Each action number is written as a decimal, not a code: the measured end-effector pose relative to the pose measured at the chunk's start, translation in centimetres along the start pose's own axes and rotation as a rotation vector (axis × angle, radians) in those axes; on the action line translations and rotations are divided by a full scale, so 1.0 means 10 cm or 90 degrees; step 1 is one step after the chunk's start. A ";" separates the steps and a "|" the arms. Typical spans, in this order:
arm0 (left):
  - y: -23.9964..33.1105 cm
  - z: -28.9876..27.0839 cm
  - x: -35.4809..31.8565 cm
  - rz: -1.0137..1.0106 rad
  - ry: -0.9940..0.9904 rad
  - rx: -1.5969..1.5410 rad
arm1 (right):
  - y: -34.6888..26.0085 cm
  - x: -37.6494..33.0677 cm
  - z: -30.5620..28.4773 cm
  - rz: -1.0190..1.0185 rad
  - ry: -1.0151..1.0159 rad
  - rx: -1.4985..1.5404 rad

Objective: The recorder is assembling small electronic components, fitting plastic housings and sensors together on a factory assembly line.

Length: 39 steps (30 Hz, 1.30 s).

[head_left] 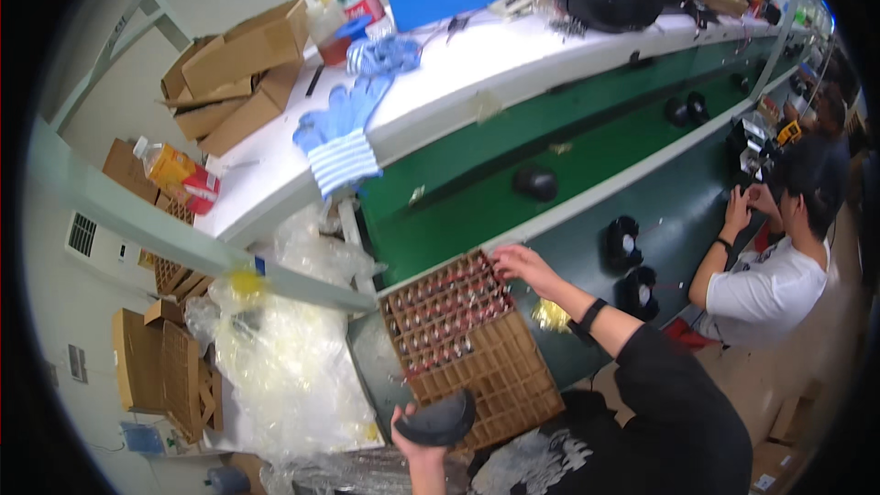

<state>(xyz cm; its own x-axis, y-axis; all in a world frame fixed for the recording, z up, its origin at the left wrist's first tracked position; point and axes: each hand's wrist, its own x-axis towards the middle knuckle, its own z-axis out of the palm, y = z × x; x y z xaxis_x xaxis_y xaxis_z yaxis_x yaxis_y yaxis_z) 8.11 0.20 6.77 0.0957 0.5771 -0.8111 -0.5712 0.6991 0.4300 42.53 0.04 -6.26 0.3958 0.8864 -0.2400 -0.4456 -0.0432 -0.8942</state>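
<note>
My left hand [414,438] is closed around the edge of a black, curved, bowl-like plastic shell [438,419], held over the near left corner of a cardboard divider tray [500,362]. Small red and silver parts [440,307] fill the tray's far rows of cells; the near rows show bare cardboard. My right hand [521,264] reaches over the tray's far right corner, its fingers apart and slightly bent beside the parts. I see nothing between those fingers, though the fingertips are small and blurred.
A green conveyor belt [467,211] carries a black rounded housing [535,182]. Two black housings [636,293] stand right of the tray. Clear plastic bags [284,376] lie to the left. Blue-striped gloves [341,142] rest on the white shelf [440,96]. A co-worker [765,275] sits at the right.
</note>
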 end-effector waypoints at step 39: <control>0.79 -0.98 0.99 0.138 -0.143 0.015 | 0.72 -1.12 -0.55 -0.017 0.314 -0.921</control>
<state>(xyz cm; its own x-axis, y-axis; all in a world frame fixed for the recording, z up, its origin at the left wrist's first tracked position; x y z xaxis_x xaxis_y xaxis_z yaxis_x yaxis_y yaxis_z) -3.43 7.29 -1.73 0.1528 0.7901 -0.5936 -0.5786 0.5585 0.5944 39.26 -12.71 -12.11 0.7402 0.6702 -0.0545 0.5920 -0.6880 -0.4198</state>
